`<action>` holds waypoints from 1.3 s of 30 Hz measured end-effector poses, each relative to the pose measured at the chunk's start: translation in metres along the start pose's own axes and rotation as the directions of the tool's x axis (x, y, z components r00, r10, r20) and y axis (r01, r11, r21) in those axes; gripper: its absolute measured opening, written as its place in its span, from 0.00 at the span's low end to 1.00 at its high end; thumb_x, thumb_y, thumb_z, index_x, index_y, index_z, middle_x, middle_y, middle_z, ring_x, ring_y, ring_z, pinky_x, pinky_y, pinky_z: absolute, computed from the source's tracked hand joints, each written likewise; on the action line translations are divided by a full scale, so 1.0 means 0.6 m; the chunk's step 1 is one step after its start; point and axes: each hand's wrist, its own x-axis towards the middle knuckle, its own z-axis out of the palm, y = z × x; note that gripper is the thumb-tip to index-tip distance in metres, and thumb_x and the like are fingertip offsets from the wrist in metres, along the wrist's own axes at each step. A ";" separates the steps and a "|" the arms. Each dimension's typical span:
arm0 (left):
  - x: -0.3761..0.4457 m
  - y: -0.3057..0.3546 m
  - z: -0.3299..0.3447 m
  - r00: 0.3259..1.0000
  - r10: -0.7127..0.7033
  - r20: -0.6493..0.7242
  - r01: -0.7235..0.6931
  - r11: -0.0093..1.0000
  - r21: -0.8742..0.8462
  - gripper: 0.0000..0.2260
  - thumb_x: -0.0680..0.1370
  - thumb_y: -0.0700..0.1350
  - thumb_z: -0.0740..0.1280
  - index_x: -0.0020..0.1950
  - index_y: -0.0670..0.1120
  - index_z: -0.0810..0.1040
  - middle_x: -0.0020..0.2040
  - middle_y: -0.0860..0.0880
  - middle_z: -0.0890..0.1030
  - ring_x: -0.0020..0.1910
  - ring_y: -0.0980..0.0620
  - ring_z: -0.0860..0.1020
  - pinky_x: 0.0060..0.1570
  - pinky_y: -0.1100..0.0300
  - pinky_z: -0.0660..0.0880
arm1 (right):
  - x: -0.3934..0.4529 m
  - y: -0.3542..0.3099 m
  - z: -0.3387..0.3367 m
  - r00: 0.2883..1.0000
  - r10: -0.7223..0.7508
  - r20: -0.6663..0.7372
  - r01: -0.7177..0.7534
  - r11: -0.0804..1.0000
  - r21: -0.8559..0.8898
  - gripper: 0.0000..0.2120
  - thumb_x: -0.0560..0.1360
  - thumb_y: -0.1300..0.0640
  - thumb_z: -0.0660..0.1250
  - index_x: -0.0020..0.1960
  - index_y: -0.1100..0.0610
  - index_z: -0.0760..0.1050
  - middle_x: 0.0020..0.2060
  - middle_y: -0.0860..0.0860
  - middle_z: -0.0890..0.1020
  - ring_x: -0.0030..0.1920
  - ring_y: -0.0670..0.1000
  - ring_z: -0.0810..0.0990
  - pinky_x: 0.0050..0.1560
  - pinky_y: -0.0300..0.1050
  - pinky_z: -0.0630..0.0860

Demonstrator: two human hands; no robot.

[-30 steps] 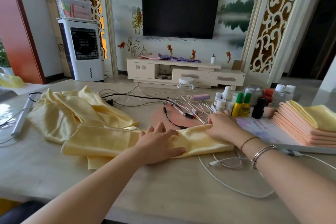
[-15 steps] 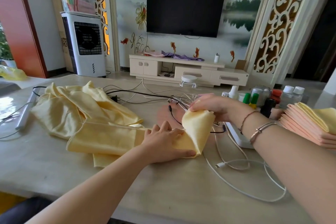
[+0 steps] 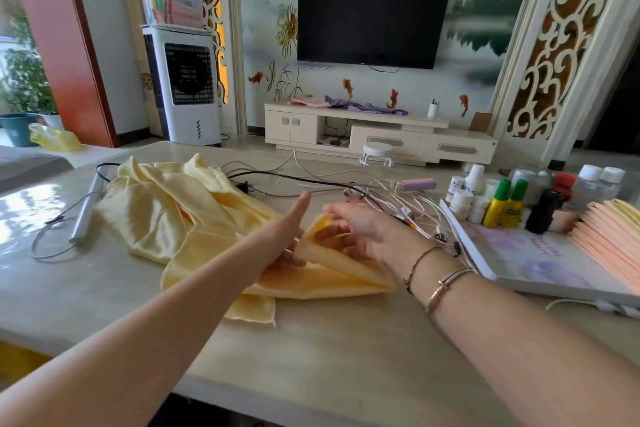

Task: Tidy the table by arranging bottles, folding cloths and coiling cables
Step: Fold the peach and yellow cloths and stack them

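Living-room clutter frames our one head view: a pale counter (image 3: 104, 288) stands before a wall-hung TV (image 3: 374, 15) and a low cabinet (image 3: 377, 135). On it we have a yellow cloth (image 3: 322, 276) in the middle, half folded, lying against a rumpled heap (image 3: 162, 208) of the same fabric on its left. Our left hand (image 3: 284, 236) has its fingers straight, edge-on, seemingly pressing where the fold turns. Our right hand (image 3: 349, 230) hovers over the lifted flap, fingers partly curled into the fabric; motion blur keeps us from saying whether they pinch it or merely push it. Behind lies a tangle of cables (image 3: 388, 194), uncoiled, and at the right the bottles (image 3: 502, 204) stand grouped beside a stack (image 3: 609, 236) of already folded cloths on a board (image 3: 536, 263). We judge the cloth-folding step in hand, midway through one piece. Next we would need to lay the flap flat, align the edges, smooth the crease, then carry the cloth to the stack without dragging the cables.
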 end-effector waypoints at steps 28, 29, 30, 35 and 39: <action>-0.068 -0.116 -0.160 0.857 0.089 -0.508 0.266 0.768 0.583 0.18 0.75 0.59 0.65 0.47 0.44 0.74 0.54 0.43 0.77 0.49 0.45 0.74 0.44 0.56 0.71 | -0.001 0.134 0.036 0.871 -0.455 0.186 0.318 0.234 -0.919 0.33 0.77 0.32 0.47 0.78 0.44 0.51 0.78 0.47 0.52 0.77 0.46 0.47 0.76 0.48 0.46; -0.074 -0.113 -0.158 0.862 0.068 -0.502 0.250 0.804 0.539 0.18 0.75 0.58 0.66 0.46 0.43 0.75 0.51 0.44 0.78 0.44 0.47 0.74 0.41 0.58 0.68 | -0.001 0.133 0.036 0.873 -0.449 0.188 0.316 0.230 -0.920 0.33 0.77 0.32 0.47 0.78 0.44 0.50 0.78 0.47 0.51 0.77 0.46 0.46 0.76 0.48 0.45; -0.077 -0.109 -0.156 0.867 0.041 -0.497 0.243 0.836 0.493 0.18 0.75 0.57 0.66 0.50 0.41 0.76 0.49 0.45 0.77 0.44 0.48 0.73 0.41 0.59 0.67 | -0.001 0.133 0.036 0.877 -0.441 0.190 0.315 0.229 -0.921 0.33 0.77 0.32 0.47 0.78 0.44 0.50 0.78 0.47 0.51 0.77 0.46 0.46 0.76 0.48 0.45; -0.089 -0.092 -0.150 0.877 -0.051 -0.477 0.216 0.930 0.298 0.22 0.75 0.53 0.69 0.60 0.40 0.72 0.49 0.47 0.74 0.48 0.48 0.73 0.47 0.58 0.70 | -0.001 0.133 0.036 0.880 -0.434 0.193 0.309 0.216 -0.926 0.33 0.77 0.32 0.47 0.78 0.43 0.48 0.78 0.47 0.50 0.77 0.47 0.45 0.76 0.49 0.45; -0.096 -0.068 -0.138 0.880 0.066 -0.470 -0.021 0.995 0.101 0.12 0.74 0.44 0.71 0.53 0.43 0.73 0.44 0.48 0.76 0.45 0.50 0.74 0.46 0.57 0.71 | 0.002 0.134 0.035 0.884 -0.424 0.198 0.310 0.213 -0.927 0.37 0.73 0.28 0.43 0.78 0.43 0.47 0.78 0.47 0.50 0.78 0.47 0.45 0.76 0.49 0.45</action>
